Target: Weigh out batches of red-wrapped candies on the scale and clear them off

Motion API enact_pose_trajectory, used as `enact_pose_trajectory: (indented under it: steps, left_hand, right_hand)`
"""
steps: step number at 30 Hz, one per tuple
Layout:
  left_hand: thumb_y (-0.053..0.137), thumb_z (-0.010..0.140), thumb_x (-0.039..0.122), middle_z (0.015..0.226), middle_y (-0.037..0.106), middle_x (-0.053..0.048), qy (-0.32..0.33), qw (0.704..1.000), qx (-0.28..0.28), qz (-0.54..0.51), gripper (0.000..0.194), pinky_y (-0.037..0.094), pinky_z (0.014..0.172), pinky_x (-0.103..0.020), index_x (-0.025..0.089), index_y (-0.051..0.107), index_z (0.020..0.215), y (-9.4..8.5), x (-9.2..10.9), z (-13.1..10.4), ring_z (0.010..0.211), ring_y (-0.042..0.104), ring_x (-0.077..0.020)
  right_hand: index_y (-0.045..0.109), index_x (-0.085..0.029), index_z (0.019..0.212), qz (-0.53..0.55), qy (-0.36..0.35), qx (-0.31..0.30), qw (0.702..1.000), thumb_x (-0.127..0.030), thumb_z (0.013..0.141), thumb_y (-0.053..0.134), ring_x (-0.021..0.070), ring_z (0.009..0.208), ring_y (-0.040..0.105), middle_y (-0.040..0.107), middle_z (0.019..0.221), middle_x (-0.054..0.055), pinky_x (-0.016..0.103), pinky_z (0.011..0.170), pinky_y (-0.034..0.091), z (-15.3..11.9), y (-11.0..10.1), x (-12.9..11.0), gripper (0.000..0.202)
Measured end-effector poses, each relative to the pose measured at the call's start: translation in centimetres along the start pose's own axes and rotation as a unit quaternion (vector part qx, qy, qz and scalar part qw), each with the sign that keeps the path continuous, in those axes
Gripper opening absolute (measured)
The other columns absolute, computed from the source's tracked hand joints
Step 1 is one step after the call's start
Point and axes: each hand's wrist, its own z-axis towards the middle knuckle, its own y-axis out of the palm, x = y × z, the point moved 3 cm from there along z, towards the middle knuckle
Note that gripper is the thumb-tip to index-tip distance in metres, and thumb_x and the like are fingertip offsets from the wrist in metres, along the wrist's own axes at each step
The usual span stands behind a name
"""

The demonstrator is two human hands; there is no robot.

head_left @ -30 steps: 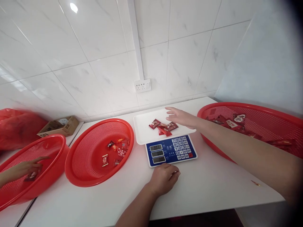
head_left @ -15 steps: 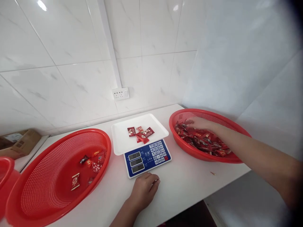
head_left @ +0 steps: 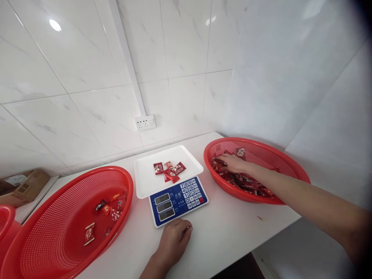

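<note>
My right hand (head_left: 232, 162) is down in the right red basket (head_left: 293, 166), touching red-wrapped candies (head_left: 247, 182); its fingertips are hidden among the wrappers. My left hand (head_left: 176, 237) rests on the table, curled closed at the front edge of a digital scale (head_left: 177, 201), with nothing visible in it. On the scale's white tray (head_left: 148, 184) lie several red candies (head_left: 171, 176) in a small cluster. Lit digits show on the scale's displays (head_left: 165, 206), beside the keypad.
A second red basket (head_left: 40, 221) stands on the left with several wrapped candies (head_left: 89, 234) inside. Part of another red container (head_left: 7, 217) and a cardboard box (head_left: 26, 186) are at the far left. A small scrap (head_left: 260, 218) lies on the white table (head_left: 232, 232). A wall socket (head_left: 145, 122) is behind.
My right hand has shifted among the candies in the right basket, and some there have moved. The view has tilted slightly. My left hand stays by the scale.
</note>
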Motion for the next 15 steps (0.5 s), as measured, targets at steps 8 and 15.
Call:
enact_pose_trajectory:
  steps: [8,15]
  left_hand:
    - [0.043,0.088,0.022,0.085,0.068,-0.003,-0.009,1.0,0.012,-0.002,0.019,0.049,0.068,-0.025,0.022,0.062,0.088,-0.4,0.1,-0.1,0.078,0.062,-0.0173]
    - [0.045,0.087,0.02,0.08,0.067,-0.001,0.003,1.0,0.021,0.013,0.017,0.046,0.061,-0.022,0.023,0.062,0.086,-0.4,0.3,-0.2,0.071,0.061,-0.0153]
  right_hand:
    - [0.064,-0.021,0.074,0.109,0.006,0.026,0.994,-0.02,0.072,0.056,0.0218,0.077,0.064,0.069,0.081,0.005,0.031,0.071,0.047,0.3,-0.6,-1.0,0.008]
    - [0.058,-0.019,0.078,0.246,0.041,0.09,0.964,-0.033,0.079,0.049,0.019,0.074,0.063,0.067,0.082,0.005,0.03,0.063,0.05,-0.5,-4.2,-0.4,0.017]
